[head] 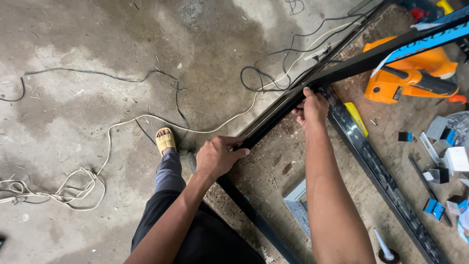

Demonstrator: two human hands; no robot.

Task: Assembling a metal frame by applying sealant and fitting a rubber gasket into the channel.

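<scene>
The left hand (215, 157) is wrapped around a long black metal frame bar (273, 117), thumb over its top and fingers curled beneath, at about the middle of the bar's visible run. The right hand (311, 108) pinches the same bar farther off, right at the corner where it meets a second black bar with a blue label strip (391, 49) that runs away to the far right. A third black profile (376, 171) runs from that corner toward the near right, lying flat on the brown worktable (264, 176).

As for progress, the bars already meet at the corner, so the frame looks laid out; whether the joint is fastened cannot be told, and the hands seem to be seating or aligning the end.

On the table near the right arm lies a steel try square (299, 208). To the far right sits an orange power saw (415, 78), and to the right, small grey and blue brackets (442, 146). To the left, white and black cables (112, 142) trail over the stained concrete floor (97, 49), beside the person's sandalled foot (165, 141).
</scene>
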